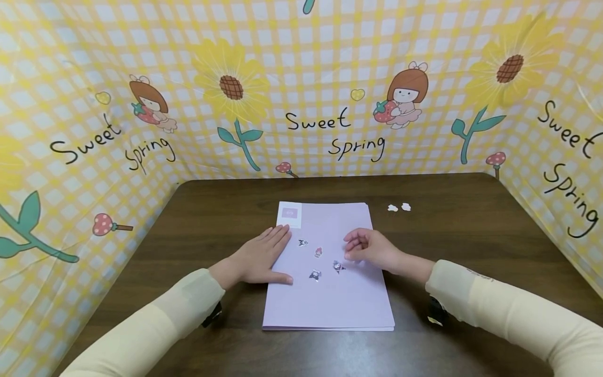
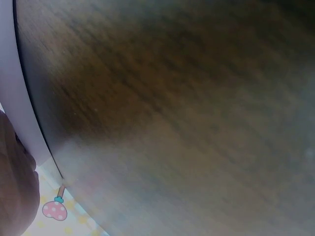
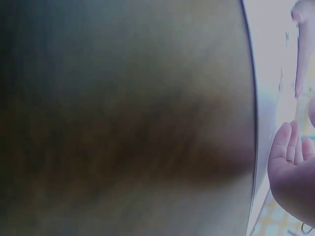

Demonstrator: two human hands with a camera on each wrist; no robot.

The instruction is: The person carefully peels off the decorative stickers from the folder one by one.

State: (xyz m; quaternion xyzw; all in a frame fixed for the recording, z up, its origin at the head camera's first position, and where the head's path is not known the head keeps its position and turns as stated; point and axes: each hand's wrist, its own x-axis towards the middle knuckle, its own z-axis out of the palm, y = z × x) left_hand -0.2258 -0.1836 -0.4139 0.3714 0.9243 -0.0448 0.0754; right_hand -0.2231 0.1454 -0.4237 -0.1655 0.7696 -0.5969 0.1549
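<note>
A stack of pale lilac paper [image 1: 330, 309] lies on the table. My left hand [image 1: 264, 256] rests flat on its left edge, fingers extended and thumb spread. Several small cartoon stickers are scattered over the sheet: a pink one [image 1: 319, 252] in the middle, a dark one [image 1: 303, 243] near the left fingertips, another dark one [image 1: 315, 275] lower down, and one more [image 1: 338, 267] just left of my right hand [image 1: 374, 250]. That hand hovers over the right side of the paper, fingers loosely bent, with nothing visible between them. In the right wrist view its fingers [image 3: 279, 142] look relaxed.
Two small white pieces [image 1: 393, 208] lie on the dark wooden table [image 1: 216, 209] beyond the paper's upper right corner. A white label with a lilac square [image 1: 289, 213] marks the upper left corner. Yellow checked cloth [image 1: 320, 68] surrounds the table's back and sides.
</note>
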